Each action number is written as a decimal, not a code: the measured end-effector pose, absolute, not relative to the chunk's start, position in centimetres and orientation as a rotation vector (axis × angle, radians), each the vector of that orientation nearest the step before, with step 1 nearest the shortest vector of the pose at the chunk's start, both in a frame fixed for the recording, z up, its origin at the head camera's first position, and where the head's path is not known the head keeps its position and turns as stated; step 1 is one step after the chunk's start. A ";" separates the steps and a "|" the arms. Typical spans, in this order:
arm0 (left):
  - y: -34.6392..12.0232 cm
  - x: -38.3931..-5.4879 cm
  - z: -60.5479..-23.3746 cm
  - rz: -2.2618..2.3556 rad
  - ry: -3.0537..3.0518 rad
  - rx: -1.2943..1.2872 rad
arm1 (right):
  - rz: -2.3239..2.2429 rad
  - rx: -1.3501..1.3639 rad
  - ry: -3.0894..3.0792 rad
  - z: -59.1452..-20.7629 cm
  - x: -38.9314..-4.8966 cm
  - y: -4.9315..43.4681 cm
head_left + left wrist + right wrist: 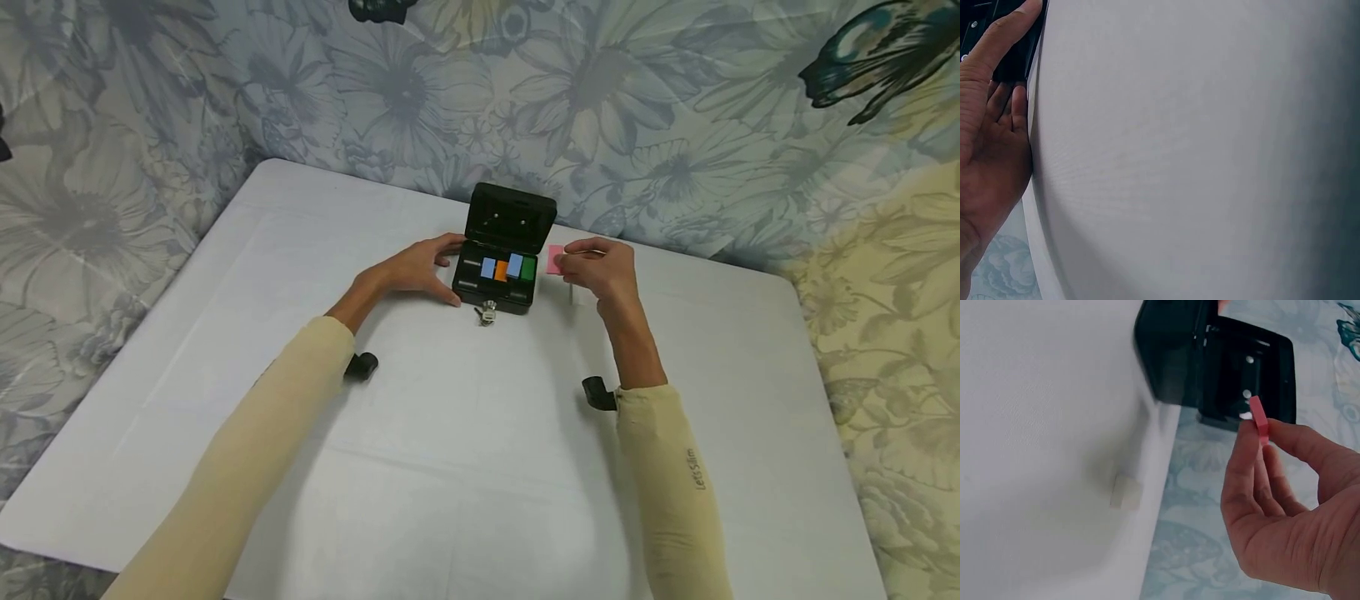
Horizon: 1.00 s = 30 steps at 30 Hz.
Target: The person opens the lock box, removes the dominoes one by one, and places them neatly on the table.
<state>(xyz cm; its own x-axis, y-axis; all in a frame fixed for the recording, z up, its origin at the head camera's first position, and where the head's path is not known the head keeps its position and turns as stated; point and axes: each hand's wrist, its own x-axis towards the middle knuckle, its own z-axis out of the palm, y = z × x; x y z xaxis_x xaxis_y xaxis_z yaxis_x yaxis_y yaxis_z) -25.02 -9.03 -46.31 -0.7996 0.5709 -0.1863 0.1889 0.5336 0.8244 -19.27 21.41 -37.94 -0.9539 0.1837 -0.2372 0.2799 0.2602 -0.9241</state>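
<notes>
A black metal cash box (480, 292) sits at the back of the table with its lid (512, 218) raised. Inside are small flat blocks: two blue, an orange block (501, 271) and a green block (528, 267). My left hand (412, 265) holds the box's left side, thumb at the front corner, fingers towards the rear. To the right of the box, my right hand (602, 271) pinches a flat pink block (1259, 420) between thumb and fingertips, raised off the table. Keys (487, 313) hang at the box's front.
A small whitish block (1127, 491) is on the table by the right hand. The white table (465, 467) reaches back to a flower-patterned cloth backdrop (420, 92). Black wrist-worn devices (600, 393) jut inward from both sleeves.
</notes>
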 end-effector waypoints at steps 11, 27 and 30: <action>-9.1 -25.0 -46.4 1.178 2.336 0.597 | -1.760 0.514 2.424 -38.5 -19.1 24.1; -9.0 -25.1 -46.6 1.179 2.338 0.586 | -1.643 0.619 2.445 -40.2 -18.9 27.2; -9.0 -25.2 -46.6 1.179 2.337 0.585 | -1.603 0.648 2.458 -40.6 -19.0 27.7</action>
